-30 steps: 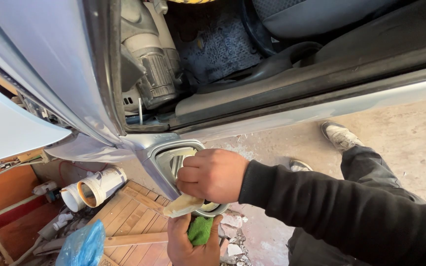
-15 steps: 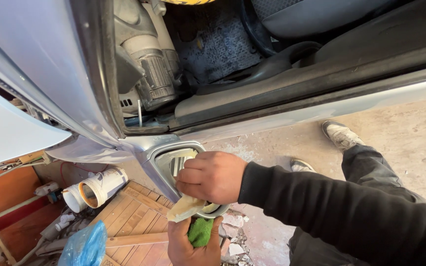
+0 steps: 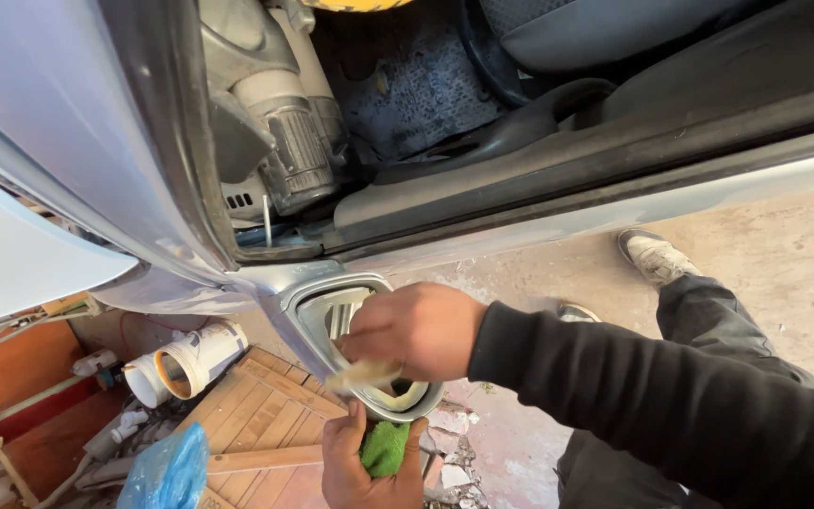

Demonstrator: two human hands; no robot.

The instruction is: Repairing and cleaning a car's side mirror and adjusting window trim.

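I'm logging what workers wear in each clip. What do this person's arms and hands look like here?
Both hands are bare, with no gloves, rings or watch in view. The right hand comes out of a long black sleeve of soft, fleece-like cloth that ends at the wrist. The left hand shows only to the wrist at the bottom edge, so any sleeve there is out of view.

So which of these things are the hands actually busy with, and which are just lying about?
In use: right hand rubbing a pale scrap on the car's oval recess; left hand holding a green cloth.

Lying about: white pipe, blue bag, wooden boards, rubble.
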